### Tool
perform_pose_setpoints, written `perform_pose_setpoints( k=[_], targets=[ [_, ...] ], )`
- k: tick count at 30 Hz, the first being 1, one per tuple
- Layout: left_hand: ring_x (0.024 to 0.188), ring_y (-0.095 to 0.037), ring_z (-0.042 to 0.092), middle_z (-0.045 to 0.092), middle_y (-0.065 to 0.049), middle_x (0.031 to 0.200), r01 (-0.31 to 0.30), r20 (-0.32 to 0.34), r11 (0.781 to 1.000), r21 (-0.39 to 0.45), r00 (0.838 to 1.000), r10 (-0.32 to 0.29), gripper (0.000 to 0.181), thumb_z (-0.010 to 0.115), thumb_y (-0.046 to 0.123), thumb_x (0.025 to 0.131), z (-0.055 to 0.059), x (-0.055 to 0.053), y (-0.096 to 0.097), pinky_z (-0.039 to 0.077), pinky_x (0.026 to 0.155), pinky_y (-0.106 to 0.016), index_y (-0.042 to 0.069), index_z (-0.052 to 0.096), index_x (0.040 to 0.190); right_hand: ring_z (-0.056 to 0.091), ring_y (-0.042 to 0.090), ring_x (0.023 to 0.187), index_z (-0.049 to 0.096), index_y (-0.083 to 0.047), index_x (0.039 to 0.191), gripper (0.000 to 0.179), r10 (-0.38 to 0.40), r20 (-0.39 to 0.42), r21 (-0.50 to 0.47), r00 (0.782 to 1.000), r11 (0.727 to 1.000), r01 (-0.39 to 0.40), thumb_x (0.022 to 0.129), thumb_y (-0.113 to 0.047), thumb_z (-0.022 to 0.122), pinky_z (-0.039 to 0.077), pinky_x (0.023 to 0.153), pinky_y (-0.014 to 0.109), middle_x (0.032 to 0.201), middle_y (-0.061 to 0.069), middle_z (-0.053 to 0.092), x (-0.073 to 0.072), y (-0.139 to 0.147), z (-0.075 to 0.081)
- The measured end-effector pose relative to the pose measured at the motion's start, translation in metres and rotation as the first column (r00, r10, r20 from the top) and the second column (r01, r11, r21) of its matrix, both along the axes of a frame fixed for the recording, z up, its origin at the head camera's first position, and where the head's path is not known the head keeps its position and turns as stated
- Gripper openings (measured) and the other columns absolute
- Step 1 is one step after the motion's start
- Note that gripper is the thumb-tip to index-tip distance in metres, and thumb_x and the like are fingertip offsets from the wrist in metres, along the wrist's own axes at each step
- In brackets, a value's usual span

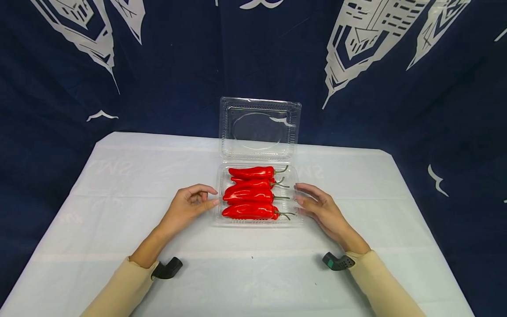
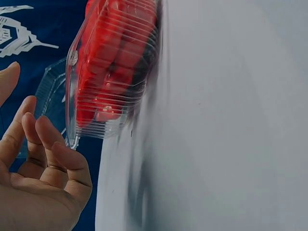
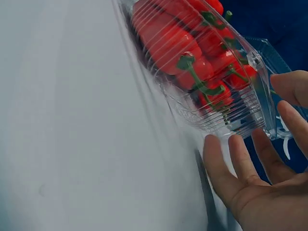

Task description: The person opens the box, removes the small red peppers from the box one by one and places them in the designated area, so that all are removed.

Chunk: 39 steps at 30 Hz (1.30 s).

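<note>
A clear plastic clamshell box (image 1: 257,223) sits on the table with its lid (image 1: 259,152) raised at the back. Several red chili peppers (image 1: 251,211) lie crosswise inside, green stems to the right. At the box's left side is my left hand (image 1: 188,204), its fingers loosely bent and thumb near the rim. My right hand (image 1: 325,213) is at the right side with fingers spread. In the left wrist view, the left hand (image 2: 48,178) holds nothing. The right wrist view has the right hand's fingertips (image 3: 236,144) close to the box wall; contact is unclear.
A white cloth covers the table (image 1: 138,176). Behind it hangs a dark blue curtain (image 1: 178,66) with white building prints. Black wrist devices (image 1: 168,268) sit at both cream sleeves (image 1: 123,286).
</note>
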<state>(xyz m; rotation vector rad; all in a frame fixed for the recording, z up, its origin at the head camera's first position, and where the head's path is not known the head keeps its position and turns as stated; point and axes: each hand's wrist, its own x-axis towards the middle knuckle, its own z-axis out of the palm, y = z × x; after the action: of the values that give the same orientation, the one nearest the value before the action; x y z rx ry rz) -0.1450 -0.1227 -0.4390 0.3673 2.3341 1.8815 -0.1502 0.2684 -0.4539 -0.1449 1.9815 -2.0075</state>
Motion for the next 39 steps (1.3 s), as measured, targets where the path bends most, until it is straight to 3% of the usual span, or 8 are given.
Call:
perform_pose_setpoints(
  k=[6,12,18,23,31,36,39],
  targets=[
    [0.074,-0.013,0.052,0.054,-0.004,0.087,0.013,0.002,1.000,-0.024,1.000,-0.013,0.030,0.079,0.019,0.087,0.001,-0.008,0.002,0.042,0.061,-0.021,0.002,0.071,0.111,0.048,0.023,0.138,0.037,-0.004,0.152,0.056,0.031,0.045,-0.071,0.998,0.997,-0.028,0.100,-0.008,0.059,0.051,0.102,0.035,0.161,0.015,0.028,-0.003,-0.001,-0.004],
    [0.082,-0.020,0.059,0.059,-0.007,0.092,0.038,0.017,0.998,-0.053,0.999,-0.037,0.035,0.080,0.021,0.087,0.009,-0.017,0.006,0.048,0.065,-0.023,0.003,0.070,0.115,0.047,0.023,0.139,0.034,-0.004,0.153,0.058,0.048,0.064,-0.122,0.997,0.992,-0.040,0.100,-0.006,0.057,0.051,0.102,0.038,0.162,0.014,0.024,-0.004,-0.002,-0.006],
    [0.089,-0.026,0.061,0.061,-0.009,0.098,0.097,0.021,0.993,-0.067,0.995,-0.096,0.035,0.080,0.022,0.086,0.022,-0.030,0.013,0.050,0.066,-0.026,0.009,0.069,0.117,0.048,0.021,0.137,0.034,-0.003,0.153,0.058,0.051,0.072,-0.142,0.996,0.989,-0.040,0.101,-0.007,0.057,0.051,0.102,0.037,0.162,0.016,0.024,-0.004,-0.001,-0.008],
    [0.090,-0.024,0.063,0.063,-0.017,0.109,0.154,-0.004,0.985,-0.082,0.988,-0.155,0.039,0.080,0.021,0.086,0.029,-0.040,0.020,0.051,0.070,-0.028,0.007,0.068,0.120,0.050,0.021,0.136,0.035,-0.003,0.153,0.056,0.049,0.056,-0.144,0.997,0.989,-0.041,0.101,-0.006,0.056,0.051,0.103,0.037,0.162,0.018,0.024,-0.004,0.000,-0.011],
    [0.100,-0.029,0.060,0.064,-0.020,0.116,0.276,-0.002,0.952,-0.135,0.960,-0.279,0.043,0.079,0.014,0.086,0.035,-0.052,0.029,0.053,0.079,-0.030,0.003,0.065,0.124,0.052,0.020,0.134,0.035,-0.003,0.153,0.058,0.039,0.030,-0.108,0.999,0.993,-0.036,0.101,-0.009,0.059,0.051,0.102,0.037,0.161,0.015,0.027,-0.005,-0.001,-0.013],
    [0.107,-0.034,0.059,0.066,-0.017,0.120,0.353,-0.007,0.918,-0.180,0.933,-0.360,0.039,0.079,0.010,0.085,0.039,-0.062,0.037,0.052,0.085,-0.036,0.001,0.067,0.121,0.052,0.020,0.134,0.035,-0.003,0.153,0.057,0.039,0.029,-0.112,0.999,0.993,-0.036,0.101,-0.009,0.058,0.051,0.102,0.038,0.161,0.013,0.027,-0.005,-0.001,-0.015],
    [0.108,-0.034,0.058,0.066,-0.016,0.120,0.409,-0.009,0.890,-0.202,0.908,-0.419,0.038,0.078,0.008,0.085,0.041,-0.067,0.041,0.051,0.088,-0.039,0.002,0.067,0.121,0.052,0.021,0.134,0.036,-0.003,0.153,0.057,0.046,0.025,-0.112,0.999,0.993,-0.042,0.101,-0.010,0.058,0.051,0.102,0.038,0.161,0.013,0.027,-0.006,-0.001,-0.016]
  ],
)
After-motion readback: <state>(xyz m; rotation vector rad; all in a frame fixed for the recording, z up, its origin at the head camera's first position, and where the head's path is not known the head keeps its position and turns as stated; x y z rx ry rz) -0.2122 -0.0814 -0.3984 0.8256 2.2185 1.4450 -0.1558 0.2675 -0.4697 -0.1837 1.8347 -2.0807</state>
